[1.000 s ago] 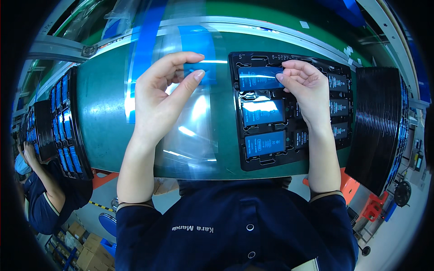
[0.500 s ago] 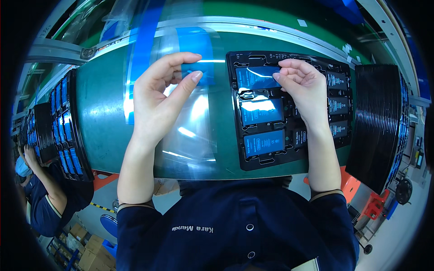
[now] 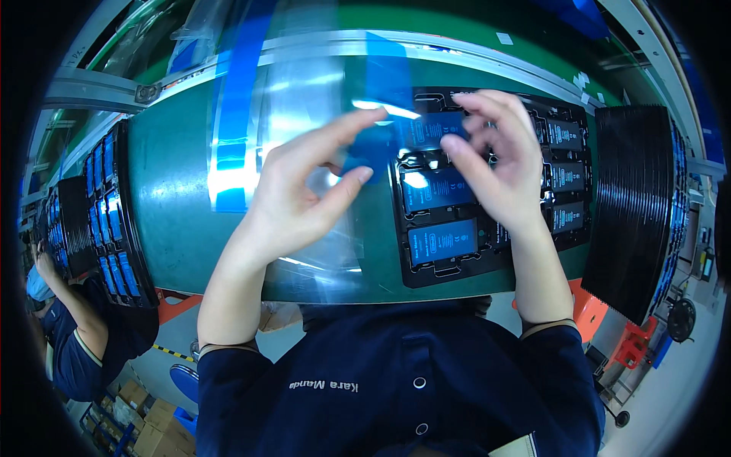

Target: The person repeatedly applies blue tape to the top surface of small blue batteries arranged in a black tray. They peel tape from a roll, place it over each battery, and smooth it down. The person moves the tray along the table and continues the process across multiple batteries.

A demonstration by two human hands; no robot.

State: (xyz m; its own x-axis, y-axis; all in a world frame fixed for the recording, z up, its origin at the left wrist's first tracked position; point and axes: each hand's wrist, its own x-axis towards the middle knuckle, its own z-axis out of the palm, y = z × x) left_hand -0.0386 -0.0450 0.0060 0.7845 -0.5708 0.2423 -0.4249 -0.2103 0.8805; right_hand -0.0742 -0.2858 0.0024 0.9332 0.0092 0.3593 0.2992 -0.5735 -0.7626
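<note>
A strip of clear blue film (image 3: 388, 70), blurred, rises from the fingers of my left hand (image 3: 304, 183). The thumb and forefinger are curved around its lower end, though the exact contact is smeared. The film overlaps the left edge of a black plastic tray (image 3: 407, 276) that holds rows of flat batteries with blue faces. Over the tray's upper middle, my right hand (image 3: 506, 167) is blurred, its thumb and fingers apart with nothing visible between them. It is nearest to the upper-left battery (image 3: 438, 129) and covers part of the middle column. Below lies another battery (image 3: 443, 242).
Clear film with a blue band (image 3: 232, 145) lies across the green table (image 3: 171, 221). A tall stack of black trays (image 3: 632, 206) stands at the right. At far left are more battery trays (image 3: 114, 213) and another person's arm (image 3: 72, 297). A metal rail (image 3: 472, 57) runs behind.
My left hand has moved right with the blue film, toward the tray. My right hand has shifted slightly left and down, its pinched thumb and fingers spreading apart.
</note>
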